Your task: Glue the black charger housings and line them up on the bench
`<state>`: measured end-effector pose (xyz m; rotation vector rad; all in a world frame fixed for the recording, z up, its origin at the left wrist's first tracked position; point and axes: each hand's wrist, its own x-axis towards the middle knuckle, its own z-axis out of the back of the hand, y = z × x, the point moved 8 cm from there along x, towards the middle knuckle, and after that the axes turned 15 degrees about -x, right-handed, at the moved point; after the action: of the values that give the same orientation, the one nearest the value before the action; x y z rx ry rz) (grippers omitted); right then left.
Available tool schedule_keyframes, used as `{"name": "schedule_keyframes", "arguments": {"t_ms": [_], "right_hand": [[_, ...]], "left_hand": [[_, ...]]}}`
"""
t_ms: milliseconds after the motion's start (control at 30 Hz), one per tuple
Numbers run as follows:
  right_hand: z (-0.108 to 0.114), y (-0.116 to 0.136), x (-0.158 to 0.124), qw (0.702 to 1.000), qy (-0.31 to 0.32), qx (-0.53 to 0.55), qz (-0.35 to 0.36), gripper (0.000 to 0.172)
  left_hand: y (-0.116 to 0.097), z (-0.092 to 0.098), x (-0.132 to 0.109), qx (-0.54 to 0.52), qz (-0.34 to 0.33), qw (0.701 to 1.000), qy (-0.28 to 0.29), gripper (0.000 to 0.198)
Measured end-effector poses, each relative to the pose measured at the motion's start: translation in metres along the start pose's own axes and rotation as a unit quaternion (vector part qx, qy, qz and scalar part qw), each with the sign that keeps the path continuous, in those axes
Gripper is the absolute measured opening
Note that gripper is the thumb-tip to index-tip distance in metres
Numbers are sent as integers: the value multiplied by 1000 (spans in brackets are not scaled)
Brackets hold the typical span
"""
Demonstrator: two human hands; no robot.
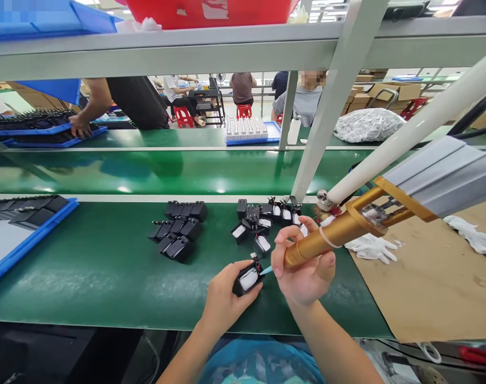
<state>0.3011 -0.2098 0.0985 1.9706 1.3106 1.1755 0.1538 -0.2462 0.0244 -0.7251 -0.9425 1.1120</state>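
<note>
My left hand (226,296) is closed around a small black plastic housing (243,287) with a white battery-like block and thin red wires inside it. In my right hand (301,272) is a gold-coloured dispensing gun (315,247), its fingers wrapped round the barrel. The gun's pale blue nozzle (267,270) points at the right edge of the housing; whether it touches cannot be made out. Just beyond my hands stand several similar open housings (262,244) with white blocks in them. Further left lies a group of closed black housings (178,248).
A blue-rimmed tray (47,229) of black parts stands at the left. White gloves (371,248) lie on a brown cardboard sheet (438,288) at the right. A slanted grey post (326,112) and a white pole (411,125) cross the space ahead. A co-worker's hand (80,126) rests at stacked trays.
</note>
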Motion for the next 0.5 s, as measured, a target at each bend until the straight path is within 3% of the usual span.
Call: {"name": "schedule_keyframes", "arguments": {"t_ms": [233, 367, 500], "right_hand": [[4, 3, 1, 1000, -13, -11, 0, 43], [3, 4, 1, 1000, -8, -18, 4, 36], [3, 4, 0, 1000, -13, -24, 1, 39]], "left_hand": [[-14, 3, 2, -1, -19, 1000, 1, 32], [-14, 1, 1, -5, -10, 1000, 0, 32], [-13, -1, 1, -15, 1, 1000, 6, 32]]}}
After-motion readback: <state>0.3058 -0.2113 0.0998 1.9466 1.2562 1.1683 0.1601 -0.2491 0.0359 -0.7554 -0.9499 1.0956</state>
